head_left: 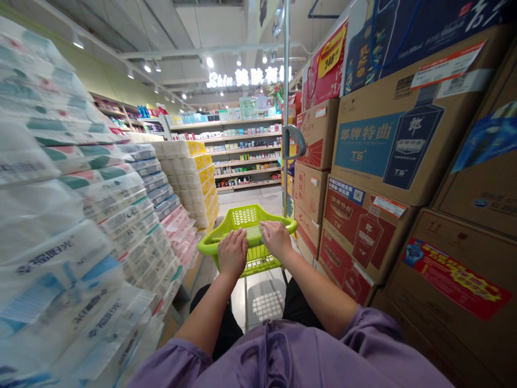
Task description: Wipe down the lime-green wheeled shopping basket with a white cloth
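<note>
Left hand (232, 254) and right hand (276, 240) grip the handle (253, 233) of a green basket (246, 218), fingers (236, 238) closed over it; cartons (363, 242) stand right, wrapped tissue packs (72, 215) left.

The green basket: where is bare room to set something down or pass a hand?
The tiled floor ahead of the basket is free, between the wrapped tissue packs and the liquor cartons. Both sides are crowded.

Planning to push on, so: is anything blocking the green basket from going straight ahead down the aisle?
Mostly not: the floor ahead of the green plastic basket looks open up to the far shelves. One possible obstacle: a metal pole rises just beyond its right front corner; it may belong to the basket's stand, I cannot tell.
</note>
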The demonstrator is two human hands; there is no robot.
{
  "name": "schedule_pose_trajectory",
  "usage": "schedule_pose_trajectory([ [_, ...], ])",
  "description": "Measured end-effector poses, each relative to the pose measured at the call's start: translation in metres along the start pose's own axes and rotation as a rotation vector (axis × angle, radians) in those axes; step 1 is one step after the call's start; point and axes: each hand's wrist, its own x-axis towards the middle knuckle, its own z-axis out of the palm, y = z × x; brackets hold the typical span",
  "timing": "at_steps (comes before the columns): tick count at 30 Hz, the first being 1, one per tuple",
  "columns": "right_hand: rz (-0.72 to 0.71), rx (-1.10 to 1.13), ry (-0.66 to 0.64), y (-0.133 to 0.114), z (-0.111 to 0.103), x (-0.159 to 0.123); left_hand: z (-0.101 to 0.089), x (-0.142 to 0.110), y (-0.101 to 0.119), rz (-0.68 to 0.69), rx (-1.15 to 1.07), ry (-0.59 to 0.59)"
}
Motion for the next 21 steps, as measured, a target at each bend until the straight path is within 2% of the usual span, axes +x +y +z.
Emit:
schedule_pose_trajectory([
  [2,0.039,-0.021,0.016,-0.002,0.001,0.0,0.0,0.0,0.001,-0.002,0.002,0.008],
  [6,-0.159,-0.016,-0.026,-0.017,0.004,-0.008,0.002,0.0,0.0,-0.01,0.004,0.017],
  [8,-0.196,-0.014,-0.045,-0.018,0.002,-0.009,0.002,-0.001,-0.001,-0.003,0.001,0.016],
  [13,0.029,-0.047,-0.022,-0.002,-0.002,-0.002,0.003,-0.001,0.0,-0.005,0.002,0.023],
  [15,0.049,-0.055,-0.008,-0.004,0.001,-0.002,0.004,0.0,0.001,-0.013,0.0,0.027],
  [19,-0.16,-0.017,-0.026,-0.017,0.006,-0.011,0.005,0.0,0.0,-0.018,-0.009,0.016],
  [21,-0.222,0.002,-0.04,-0.019,0.006,-0.013,0.004,-0.001,-0.002,-0.015,-0.007,0.01],
])
